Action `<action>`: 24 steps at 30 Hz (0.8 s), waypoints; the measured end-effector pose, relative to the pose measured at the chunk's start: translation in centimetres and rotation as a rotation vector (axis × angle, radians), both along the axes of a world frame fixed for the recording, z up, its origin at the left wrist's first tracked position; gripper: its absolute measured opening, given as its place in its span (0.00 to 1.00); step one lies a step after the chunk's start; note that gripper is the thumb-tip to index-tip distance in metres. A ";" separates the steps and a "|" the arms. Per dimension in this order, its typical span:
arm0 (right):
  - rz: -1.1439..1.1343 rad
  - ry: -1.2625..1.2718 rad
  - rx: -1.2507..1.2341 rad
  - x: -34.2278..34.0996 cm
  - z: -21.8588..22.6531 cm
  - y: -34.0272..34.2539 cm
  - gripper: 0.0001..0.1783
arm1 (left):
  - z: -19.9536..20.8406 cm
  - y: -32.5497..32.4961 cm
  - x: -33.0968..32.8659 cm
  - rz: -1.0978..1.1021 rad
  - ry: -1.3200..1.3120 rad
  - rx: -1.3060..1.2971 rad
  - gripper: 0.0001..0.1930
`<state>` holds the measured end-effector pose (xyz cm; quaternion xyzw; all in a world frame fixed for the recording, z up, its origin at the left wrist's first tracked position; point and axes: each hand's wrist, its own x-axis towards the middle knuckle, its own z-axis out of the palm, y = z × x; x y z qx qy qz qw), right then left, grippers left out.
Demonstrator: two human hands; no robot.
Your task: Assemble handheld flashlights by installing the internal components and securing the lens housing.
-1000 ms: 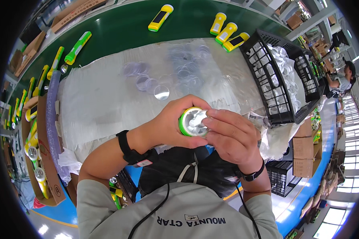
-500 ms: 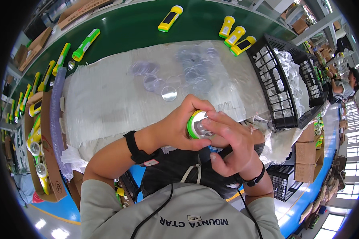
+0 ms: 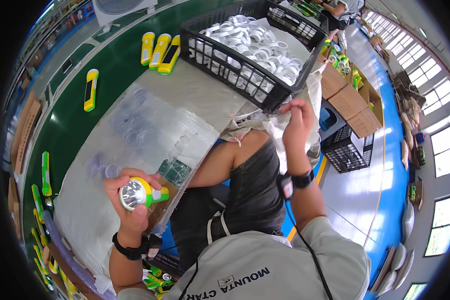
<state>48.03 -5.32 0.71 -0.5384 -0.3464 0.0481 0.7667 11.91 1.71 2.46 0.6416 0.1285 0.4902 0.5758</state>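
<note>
My left hand [image 3: 131, 220] is wrapped round a yellow and green flashlight [image 3: 149, 192] above the near part of the covered worktop. The flashlight's round head, with its silvery reflector, faces up toward me. Out to the right, my right hand [image 3: 299, 117] is raised beside the near corner of a black plastic crate [image 3: 235, 75]. Its fingers are curled together, and whatever they may hold is hidden. Many white plastic rings [image 3: 255, 47] fill the crate. Clear round discs [image 3: 132, 122] lie spread over the worktop's plastic sheet [image 3: 85, 185].
Several yellow flashlights [image 3: 160, 52] stand on the green surface [image 3: 117, 55] left of the crate. More lie along the far left edge. At right are a cardboard box [image 3: 342, 95] and a second black crate [image 3: 347, 150] on the floor. A person [image 3: 342, 10] is at the top.
My view has turned to the right. My right hand has left the flashlight and moved out to the crate's corner. My left hand keeps the flashlight, now tilted with its body showing.
</note>
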 end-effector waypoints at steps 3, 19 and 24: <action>-0.129 -0.198 -0.707 12.1 -7.4 -0.2 0.12 | -0.7 0.2 -0.2 0.060 0.017 0.039 0.32; 0.043 -0.640 -1.046 16.6 -13.3 2.0 0.13 | -0.7 -0.3 -0.6 0.166 0.060 0.040 0.32; -0.150 -0.119 -0.835 13.6 -7.5 -4.7 0.13 | -0.6 -0.1 -0.6 0.092 0.010 0.020 0.31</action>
